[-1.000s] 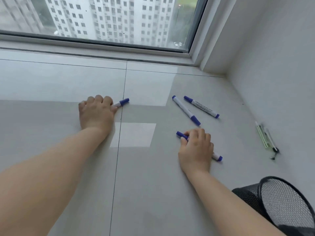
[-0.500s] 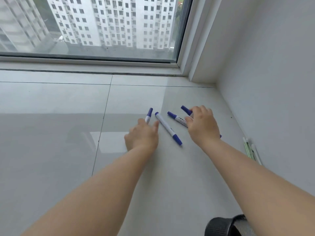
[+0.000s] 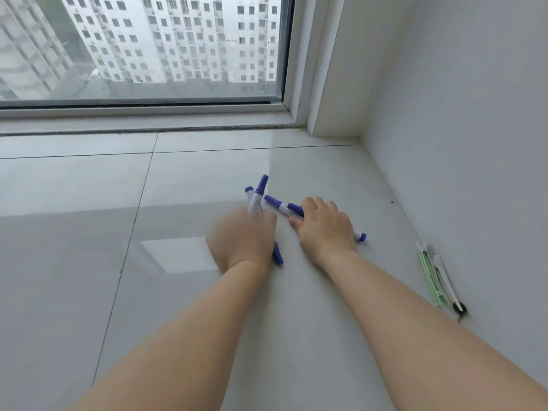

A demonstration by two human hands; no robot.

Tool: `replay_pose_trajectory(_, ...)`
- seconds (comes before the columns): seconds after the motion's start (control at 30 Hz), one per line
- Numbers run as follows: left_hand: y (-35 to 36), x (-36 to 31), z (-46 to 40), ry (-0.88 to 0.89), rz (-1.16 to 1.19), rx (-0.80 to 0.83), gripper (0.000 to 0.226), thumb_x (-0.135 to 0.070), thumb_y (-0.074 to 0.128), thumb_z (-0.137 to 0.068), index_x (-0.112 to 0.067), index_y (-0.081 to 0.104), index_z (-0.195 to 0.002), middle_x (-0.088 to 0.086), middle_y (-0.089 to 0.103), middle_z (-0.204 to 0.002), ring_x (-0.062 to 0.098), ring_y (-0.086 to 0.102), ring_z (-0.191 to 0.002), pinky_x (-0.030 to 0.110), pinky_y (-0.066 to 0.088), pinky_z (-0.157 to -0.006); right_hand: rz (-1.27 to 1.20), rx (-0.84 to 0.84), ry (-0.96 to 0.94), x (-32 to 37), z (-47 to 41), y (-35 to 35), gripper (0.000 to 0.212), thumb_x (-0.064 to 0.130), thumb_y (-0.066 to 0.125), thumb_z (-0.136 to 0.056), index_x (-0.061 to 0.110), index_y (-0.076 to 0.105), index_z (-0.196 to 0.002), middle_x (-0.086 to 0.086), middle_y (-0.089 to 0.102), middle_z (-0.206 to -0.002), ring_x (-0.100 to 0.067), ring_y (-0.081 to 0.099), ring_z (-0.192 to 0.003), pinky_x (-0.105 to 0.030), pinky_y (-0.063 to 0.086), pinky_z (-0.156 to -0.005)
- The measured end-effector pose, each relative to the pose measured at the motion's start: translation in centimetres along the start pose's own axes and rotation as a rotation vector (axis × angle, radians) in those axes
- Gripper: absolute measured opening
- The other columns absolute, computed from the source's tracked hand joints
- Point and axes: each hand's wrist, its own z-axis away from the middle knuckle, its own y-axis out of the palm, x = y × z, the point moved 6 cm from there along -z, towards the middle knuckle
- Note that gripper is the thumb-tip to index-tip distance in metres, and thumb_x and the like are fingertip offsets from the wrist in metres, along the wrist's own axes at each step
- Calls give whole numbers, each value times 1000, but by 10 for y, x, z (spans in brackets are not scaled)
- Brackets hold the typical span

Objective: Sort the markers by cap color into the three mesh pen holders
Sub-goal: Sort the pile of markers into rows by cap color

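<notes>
Tiled floor [image 3: 74,262], pale grey and glossy, with a window [image 3: 142,46] along the far edge and a white wall [image 3: 459,129] on the right.

Left hand [image 3: 244,237]: motion-blurred, palm down, fingers curled around the lower barrel of a blue-capped marker [image 3: 257,197]. That marker is raised off the floor, long axis running near to far with a slight lean right, cap end pointing toward the window. Just left of it and partly behind, a second marker [image 3: 249,192] shows only its blue tip and a sliver of white barrel. A blue end [image 3: 277,254] sticks out below the hand at the wrist side, pointing toward the camera and a little right; it seems to belong to the second marker, lying under the palm.

Between the hands: a third marker [image 3: 277,205], long axis diagonal, blue cap pointing far-left, barrel running near-right under the right hand.

Right hand [image 3: 324,229]: palm down on the floor, fingers bent over the markers beneath it; whether they actually pinch one cannot be told. A fourth marker's blue cap [image 3: 296,209] shows at the fingertips, and a blue end [image 3: 361,236] pokes out on the hand's right side, same diagonal line.

Far right, along the wall base: a green and white strip-like object [image 3: 431,274], well apart from the markers.
</notes>
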Motion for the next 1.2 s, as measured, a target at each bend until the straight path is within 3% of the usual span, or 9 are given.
replay_pose_trajectory(0.2,-7,-2,1,37,148,47,27,-39,36,-87,-23,41,-65,-6,44,-62,24,46,-72,33,30,-70,-78,347,48,2,12,-19,26,32,41,-95,10,46,-110,-9,54,-114,-26,49,-90,-30,34,-71)
replay_pose_trajectory(0.33,-16,6,11,110,220,270,32,-33,36,-91,-22,36,-61,-5,45,-60,23,45,-66,33,31,-62,-323,494,94,16,51,-54,12,21,38,-92,12,42,-84,-9,62,-80,-18,62,-53,-23,43,-47)
replay_pose_trajectory(0.47,-41,27,39,-275,699,538,20,-29,38,-95,-18,49,-81,-3,58,-76,15,54,-66,30,45,-59,-664,414,124,23,88,-99,7,16,39,-91,13,44,-87,-5,61,-81,-14,60,-45,-22,45,-43)
replay_pose_trajectory(0.53,-56,32,64,-484,908,636,17,-24,40,-97,-14,48,-86,1,60,-78,12,59,-67,29,50,-60,-604,349,47,34,104,-115,10,21,41,-93,16,45,-86,-2,54,-75,-16,50,-53,-27,41,-49)
replay_pose_trajectory(0.6,-72,36,86,-540,981,660,16,-19,42,-97,-10,47,-86,5,55,-74,14,58,-64,30,54,-62,-457,308,-47,48,121,-125,15,27,41,-95,19,44,-84,0,49,-74,-15,43,-59,-27,35,-55)
replay_pose_trajectory(0.73,-115,38,113,-341,923,685,10,-13,41,-95,-12,47,-88,2,43,-65,10,41,-50,21,44,-47,-441,229,-106,76,159,-141,24,29,42,-96,26,38,-72,2,47,-70,-14,42,-58,-28,30,-52)
replay_pose_trajectory(0.87,-150,52,140,-33,637,654,19,-23,42,-95,-17,44,-77,0,38,-62,12,32,-49,20,31,-41,-426,204,-128,95,200,-134,27,28,43,-95,25,37,-69,3,46,-69,-14,42,-58,-28,29,-52)
replay_pose_trajectory(1.03,-174,83,187,19,572,714,22,-28,44,-94,-16,48,-75,1,35,-62,14,28,-50,22,26,-42,-386,202,-142,115,259,-113,29,28,45,-95,29,34,-69,4,46,-69,-13,41,-58,-27,28,-52)
replay_pose_trajectory(1.2,-193,108,232,84,513,680,20,-31,44,-95,-18,47,-79,4,38,-67,17,32,-53,24,29,-44,-452,60,-62,106,308,-104,20,27,46,-94,21,43,-75,3,48,-70,-14,43,-61,-29,30,-52)
